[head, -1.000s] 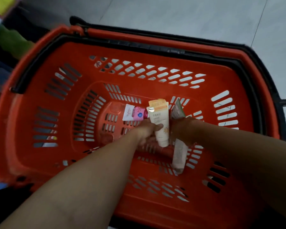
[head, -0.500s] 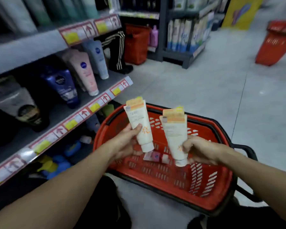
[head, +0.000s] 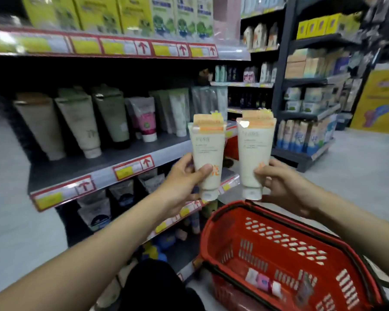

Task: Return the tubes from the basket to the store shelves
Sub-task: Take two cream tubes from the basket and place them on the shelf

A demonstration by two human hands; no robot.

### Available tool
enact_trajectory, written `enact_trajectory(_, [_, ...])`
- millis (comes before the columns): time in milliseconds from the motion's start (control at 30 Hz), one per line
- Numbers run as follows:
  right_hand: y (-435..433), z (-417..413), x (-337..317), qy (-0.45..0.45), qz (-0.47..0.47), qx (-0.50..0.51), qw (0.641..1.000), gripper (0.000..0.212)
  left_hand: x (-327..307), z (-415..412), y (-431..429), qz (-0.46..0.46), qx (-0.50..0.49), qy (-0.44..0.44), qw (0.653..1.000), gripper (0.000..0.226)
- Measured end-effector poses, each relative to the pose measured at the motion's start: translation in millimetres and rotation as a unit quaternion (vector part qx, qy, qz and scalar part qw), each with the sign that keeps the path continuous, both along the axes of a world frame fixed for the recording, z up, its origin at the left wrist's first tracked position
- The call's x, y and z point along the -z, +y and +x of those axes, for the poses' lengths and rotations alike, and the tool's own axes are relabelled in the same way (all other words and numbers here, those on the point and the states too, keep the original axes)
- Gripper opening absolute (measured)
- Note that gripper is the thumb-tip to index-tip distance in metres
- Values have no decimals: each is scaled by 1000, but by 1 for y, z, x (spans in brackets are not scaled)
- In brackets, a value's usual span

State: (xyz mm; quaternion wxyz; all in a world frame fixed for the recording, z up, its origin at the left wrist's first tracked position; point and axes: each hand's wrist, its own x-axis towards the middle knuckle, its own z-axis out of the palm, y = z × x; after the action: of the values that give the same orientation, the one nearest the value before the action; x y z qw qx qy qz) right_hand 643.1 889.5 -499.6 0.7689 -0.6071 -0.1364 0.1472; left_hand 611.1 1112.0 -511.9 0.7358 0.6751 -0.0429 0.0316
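Note:
My left hand [head: 182, 182] holds a cream tube with an orange top [head: 208, 153], cap down, upright. A matching cream tube [head: 254, 151] is gripped by my right hand [head: 283, 185] just to its right. Both tubes are raised in front of the middle shelf [head: 94, 173], above the red basket [head: 218, 223]. On the basket floor lie a pink and white tube [head: 262, 282] and a darker tube [head: 303, 290].
The middle shelf carries standing tubes: beige and green ones [head: 81, 122], a pink-labelled one [head: 145, 118] and pale ones [head: 177, 111]. Yellow-green boxes [head: 126, 14] fill the top shelf. Lower shelves hold dark tubes [head: 94, 212]. A second shelving unit [head: 310, 108] stands at the back right.
Both hands lifted the two cream tubes out of the basket and up to shelf height. The view swung from the basket up toward the shelves.

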Motion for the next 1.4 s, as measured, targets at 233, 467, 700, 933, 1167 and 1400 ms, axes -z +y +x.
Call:
enact_trajectory(233, [83,9,-26,-13,4,-89,996,45,-39,-26,53,6,-117,-38,992,27])
enact_trajectory(467, [155,24,-27,-44,-1,-165,985,37,-55,-43,107,66,-210,-77,972,29])
enact_trajectory(700, [264,20,-38,-124,24,-210,970,34,-75,-69,208,79,-377,-125,914,30])
enact_trajectory(933, [331,9,-48,-149,9,-228,962,33,-57,-61,272,97,-437,-71,891,26])
enact_trajectory(1167, [336,20,-40,-167,-18,-221,961,31,-42,-32,289,142,-445,-76,881,31])
enact_trajectory(1400, [337,27,-34,-162,-22,-235,958,32,-39,-15,293,185,-444,-57,875,40])
